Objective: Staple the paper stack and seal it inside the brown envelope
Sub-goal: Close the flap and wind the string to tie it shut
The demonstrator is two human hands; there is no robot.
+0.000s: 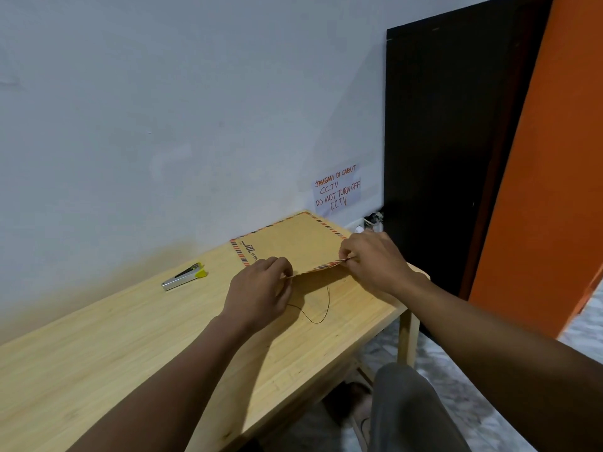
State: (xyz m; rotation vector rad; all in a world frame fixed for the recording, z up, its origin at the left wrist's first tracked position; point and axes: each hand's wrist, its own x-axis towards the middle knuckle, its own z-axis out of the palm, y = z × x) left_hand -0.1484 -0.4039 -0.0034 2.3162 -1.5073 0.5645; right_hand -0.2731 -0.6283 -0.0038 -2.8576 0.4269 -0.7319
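Step in hand: sealing, by the look of it. The near flap is being worked and no loose sheets show.
Brown envelope (293, 239): lies flat at the table's (114, 353) far right end, at 1 o'clock from the table's middle, printed side up with its striped border showing.
Flap (326, 266): the envelope's near edge, raised a little off the wood and stretched between the 2 hands.
Left hand (261, 288): fingers curled, pinching the flap's left end, at 9 o'clock on the flap.
Right hand (375, 259): fingers curled, pinching the flap's right end, at 3 o'clock on the flap.
String (321, 308): a thin black thread hangs from under the flap and loops on the table at 6 o'clock from it, loose.
Paper stack: not in view. Probably inside the envelope, though that cannot be confirmed.
Stapler (184, 276): silver with a yellow tip, lying apart on the table at 9 o'clock from the envelope, touched by neither hand.
Next move calls for: folding the flap down squarely over the mouth, holding it flat with 1 hand, then taking the loose thread with the other and winding it to fasten. The thread's anchor is hidden under the flap.
Backdrop: a handwritten note (337, 190) on the wall at 12 o'clock from the envelope.
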